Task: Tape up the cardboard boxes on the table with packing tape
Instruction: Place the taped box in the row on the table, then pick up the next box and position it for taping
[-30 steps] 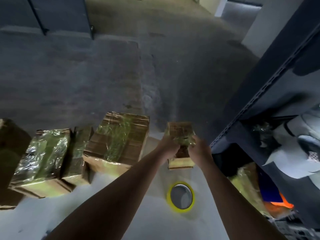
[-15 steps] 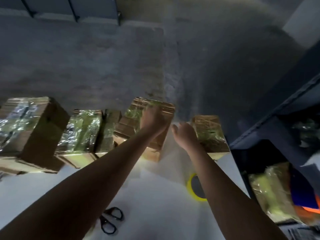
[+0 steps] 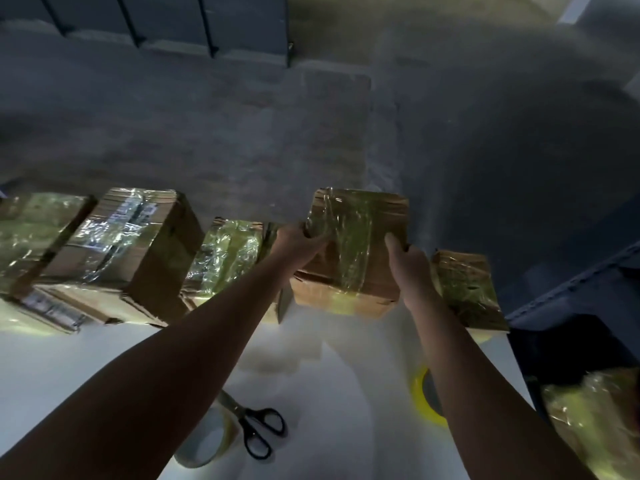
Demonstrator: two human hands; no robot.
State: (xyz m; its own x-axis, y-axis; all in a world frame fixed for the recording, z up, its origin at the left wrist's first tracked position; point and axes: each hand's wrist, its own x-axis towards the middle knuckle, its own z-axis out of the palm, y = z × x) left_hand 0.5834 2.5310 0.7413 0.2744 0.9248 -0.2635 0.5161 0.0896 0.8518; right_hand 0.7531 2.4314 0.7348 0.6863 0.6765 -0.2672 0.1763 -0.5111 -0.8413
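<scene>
1. At the bottom of the frame, a clear tape roll (image 3: 211,448) lies on the white table (image 3: 329,382), partly covered by the left forearm. Black-handled scissors (image 3: 247,424) lie just to its right, blades pointing up-left under that arm.
2. Right of centre, a yellow tape roll (image 3: 420,396) lies flat, largely hidden behind the right forearm.
3. In the lower right corner, a shiny wrapped bundle (image 3: 595,420) sits below a dark shelf frame (image 3: 571,299), off the table's edge.
4. Mid-frame, both hands grip the cardboard box (image 3: 353,251) at the table's far edge. The left hand (image 3: 298,244) has fingers curled over the box's upper left corner. The right hand (image 3: 412,268) clasps the right side, with one digit lying on the top face. Whether the box rests on the table or is lifted I cannot tell.
5. This box is brown, with a broad glossy tape band down the middle of its top and front and wrinkled tape across the far end.
6. Touching the right wrist is a small taped box (image 3: 467,292). Left of the held box, the left arm crosses a tape-covered box (image 3: 225,258). Further left come a large box (image 3: 128,251) with a label under its tape and another box (image 3: 31,237) at the frame's left edge.
7. Beyond the row, bare concrete floor (image 3: 242,133) fills the upper half. Dark panels (image 3: 173,19) stand at the upper left.
</scene>
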